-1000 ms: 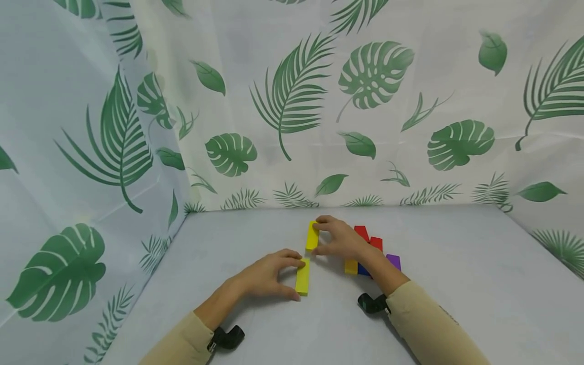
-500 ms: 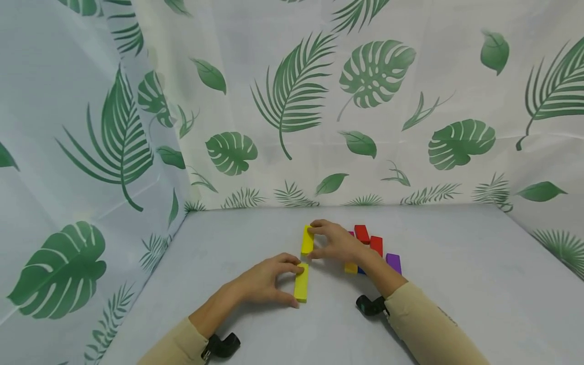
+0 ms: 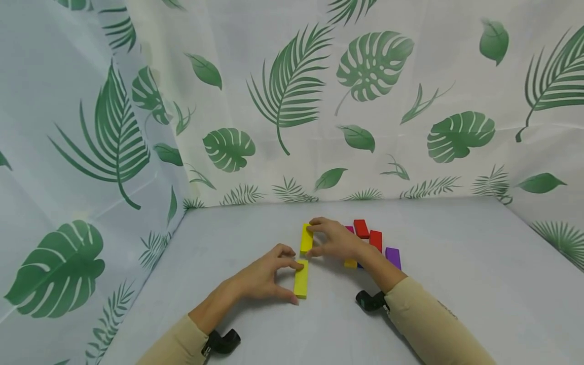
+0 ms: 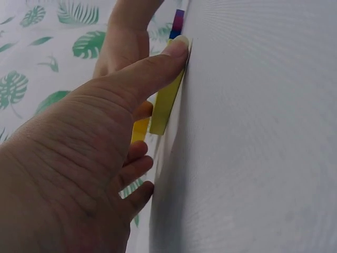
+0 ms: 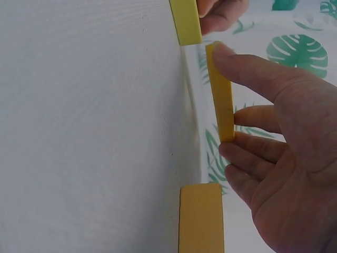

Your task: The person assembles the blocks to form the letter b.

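In the head view my left hand (image 3: 264, 276) spans a lime-yellow block (image 3: 301, 280) lying lengthwise, index finger at its far end and thumb at the near end. Just beyond, my right hand (image 3: 337, 241) holds a deeper yellow block (image 3: 306, 238) by its two ends. The two blocks lie almost in line, with a small gap. In the right wrist view, the right thumb sits on one end of its yellow block (image 5: 221, 100) and fingers on the other. The left wrist view has the left thumb over the lime block (image 4: 168, 100).
Right of the right hand lies a group of blocks: two red ones (image 3: 361, 229), a purple one (image 3: 393, 258), a magenta one and an orange-yellow one (image 3: 350, 263), partly hidden by the right arm. A leaf-print curtain (image 3: 292, 101) stands behind the table.
The far yellow block has moved left and a little nearer with my right hand. My left hand has shifted its block slightly left and toward me. The head view has tilted slightly.
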